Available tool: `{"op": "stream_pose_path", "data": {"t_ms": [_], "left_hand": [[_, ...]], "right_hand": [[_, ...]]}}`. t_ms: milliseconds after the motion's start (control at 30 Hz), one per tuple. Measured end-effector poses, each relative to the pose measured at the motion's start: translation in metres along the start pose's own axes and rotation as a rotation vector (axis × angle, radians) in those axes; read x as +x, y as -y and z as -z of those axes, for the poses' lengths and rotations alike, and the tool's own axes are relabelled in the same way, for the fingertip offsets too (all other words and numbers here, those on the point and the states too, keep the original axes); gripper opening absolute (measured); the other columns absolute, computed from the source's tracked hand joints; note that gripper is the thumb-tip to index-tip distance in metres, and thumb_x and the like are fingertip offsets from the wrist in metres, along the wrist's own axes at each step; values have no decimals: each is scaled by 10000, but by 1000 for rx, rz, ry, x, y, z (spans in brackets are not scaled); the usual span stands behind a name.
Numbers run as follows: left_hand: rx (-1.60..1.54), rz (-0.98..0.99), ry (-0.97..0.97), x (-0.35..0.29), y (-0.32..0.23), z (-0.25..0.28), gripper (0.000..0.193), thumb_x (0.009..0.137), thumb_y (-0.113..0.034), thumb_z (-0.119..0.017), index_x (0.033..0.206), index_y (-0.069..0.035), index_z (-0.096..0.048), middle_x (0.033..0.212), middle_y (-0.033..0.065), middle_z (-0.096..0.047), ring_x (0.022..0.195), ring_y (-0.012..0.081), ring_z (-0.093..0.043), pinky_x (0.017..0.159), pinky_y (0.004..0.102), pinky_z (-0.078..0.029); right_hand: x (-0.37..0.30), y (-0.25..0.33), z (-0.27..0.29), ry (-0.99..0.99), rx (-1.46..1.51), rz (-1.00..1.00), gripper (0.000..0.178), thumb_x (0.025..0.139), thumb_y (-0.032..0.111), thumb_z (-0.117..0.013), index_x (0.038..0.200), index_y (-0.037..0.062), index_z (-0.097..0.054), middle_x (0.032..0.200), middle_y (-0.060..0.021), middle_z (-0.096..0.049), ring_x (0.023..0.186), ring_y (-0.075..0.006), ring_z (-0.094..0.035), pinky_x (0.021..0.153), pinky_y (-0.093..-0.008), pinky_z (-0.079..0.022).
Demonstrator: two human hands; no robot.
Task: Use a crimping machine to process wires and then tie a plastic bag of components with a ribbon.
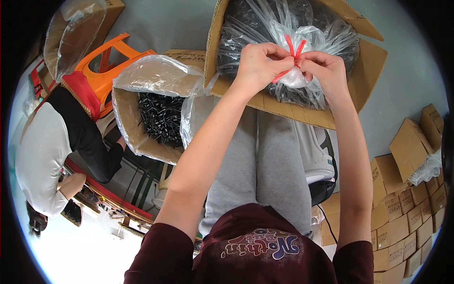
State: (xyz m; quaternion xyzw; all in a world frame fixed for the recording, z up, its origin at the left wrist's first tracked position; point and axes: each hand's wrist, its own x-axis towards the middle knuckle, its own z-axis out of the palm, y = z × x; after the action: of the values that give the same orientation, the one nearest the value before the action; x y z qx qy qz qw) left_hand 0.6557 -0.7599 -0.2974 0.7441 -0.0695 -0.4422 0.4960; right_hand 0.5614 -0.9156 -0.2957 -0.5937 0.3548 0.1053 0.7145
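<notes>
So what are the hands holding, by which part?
The left hand and right hand pinch the red tie where its strands meet, at the clear plastic bag.

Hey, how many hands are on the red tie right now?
2: the left hand pinches the red tie from the left, the right hand from the right, at the clear bag's gathered neck. No other hand shows there.

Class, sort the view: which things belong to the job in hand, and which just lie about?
In the job: left hand, right hand, red tie, clear plastic bag, open cardboard box.

Apparently just lying about: orange plastic seat, stacked cardboard cartons, plastic-lined carton of black parts (link uncertain).
</notes>
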Motion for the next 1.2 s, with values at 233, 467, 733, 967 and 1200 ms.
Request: {"op": "stream_pose_path", "data": {"t_ms": [233, 467, 733, 967, 1200], "left_hand": [[21, -13, 75, 0, -4, 9, 227, 736, -187, -746, 865, -1, -728, 791, 74, -698, 718, 103, -628, 717, 243, -489], [343, -96, 30, -6, -19, 0, 256, 681, -167, -740, 847, 24, -704, 774, 107, -695, 697, 151, -667, 668, 268, -518], [221, -164, -35, -7, -6, -6, 203, 682, -135, -732, 800, 21, -680, 734, 74, -672, 661, 108, -634, 636, 247, -511], [12, -53, 18, -5, -2, -3, 192, 699, -121, -738, 828, 10, -683, 734, 48, -673, 672, 76, -617, 644, 235, -509], [212, -251, 33, -2, -7, 0, 160, 727, -94, -722, 829, 18, -671, 734, 41, -657, 669, 85, -615, 643, 234, -500]], "right_hand": [[-7, -2, -9, -50, 16, 4, 156, 760, 67, -679, 866, -46, -696, 666, -44, -629, 557, -66, -529, 524, -207, -420], [-11, -7, -12, -102, -41, -7, 161, 760, 71, -684, 870, -45, -698, 665, -36, -629, 557, -58, -530, 518, -206, -426], [-11, -3, -12, -101, -6, 3, 160, 756, 71, -685, 864, -46, -696, 661, -32, -625, 553, -56, -521, 511, -203, -416], [-4, -4, 0, -7, 4, 45, 160, 757, 70, -690, 866, -47, -693, 697, -41, -639, 570, -61, -538, 524, -212, -433], [-16, 12, -7, -124, -569, 417, 135, 719, 80, -720, 825, 2, -692, 718, -52, -663, 596, -119, -620, 575, -239, -496]]}}
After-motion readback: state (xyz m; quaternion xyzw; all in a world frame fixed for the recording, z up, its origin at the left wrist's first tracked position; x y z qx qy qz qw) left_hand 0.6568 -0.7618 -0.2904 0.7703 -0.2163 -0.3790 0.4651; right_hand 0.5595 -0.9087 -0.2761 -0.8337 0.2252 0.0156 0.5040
